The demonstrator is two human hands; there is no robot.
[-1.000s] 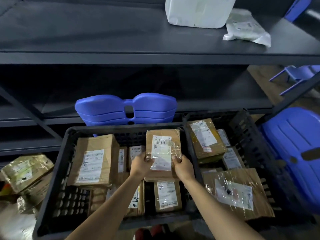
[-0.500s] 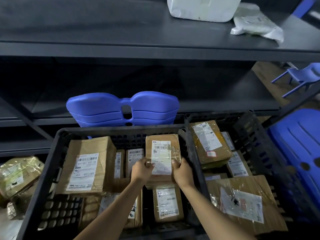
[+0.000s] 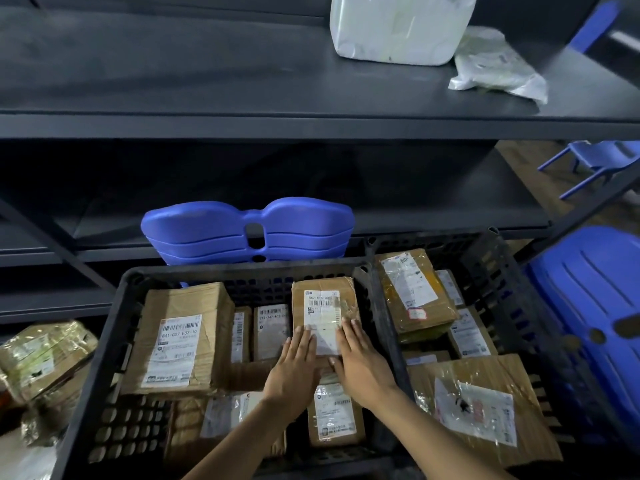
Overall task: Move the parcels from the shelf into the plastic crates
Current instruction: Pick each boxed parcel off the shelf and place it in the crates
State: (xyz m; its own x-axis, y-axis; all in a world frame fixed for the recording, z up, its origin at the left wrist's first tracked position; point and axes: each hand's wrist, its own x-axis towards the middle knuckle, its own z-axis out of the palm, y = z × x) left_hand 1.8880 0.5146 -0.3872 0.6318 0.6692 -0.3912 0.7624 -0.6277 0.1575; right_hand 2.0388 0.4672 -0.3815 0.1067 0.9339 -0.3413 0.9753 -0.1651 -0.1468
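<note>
A small brown cardboard parcel (image 3: 323, 301) with a white label lies in the left black plastic crate (image 3: 114, 327), against its right wall. My left hand (image 3: 294, 365) and my right hand (image 3: 360, 358) lie flat on the parcel's near end, fingers straight, side by side. Several more taped brown parcels fill this crate, the biggest (image 3: 180, 337) at its left. A second black crate (image 3: 491, 258) to the right holds several parcels too. On the dark upper shelf (image 3: 173, 71) stand a white wrapped package (image 3: 398, 26) and a pale plastic mailer bag (image 3: 498, 64).
Stacked blue plastic chair backs (image 3: 242, 230) rise behind the left crate. A blue plastic chair (image 3: 588, 306) stands at the right, another (image 3: 602, 161) farther back. Tape-wrapped parcels (image 3: 41, 362) lie outside the crate at the left. The lower shelf level is dark.
The parcel went from held up by its edges to lying in the crate. Both hands let go of the edges and now lie flat on top of it.
</note>
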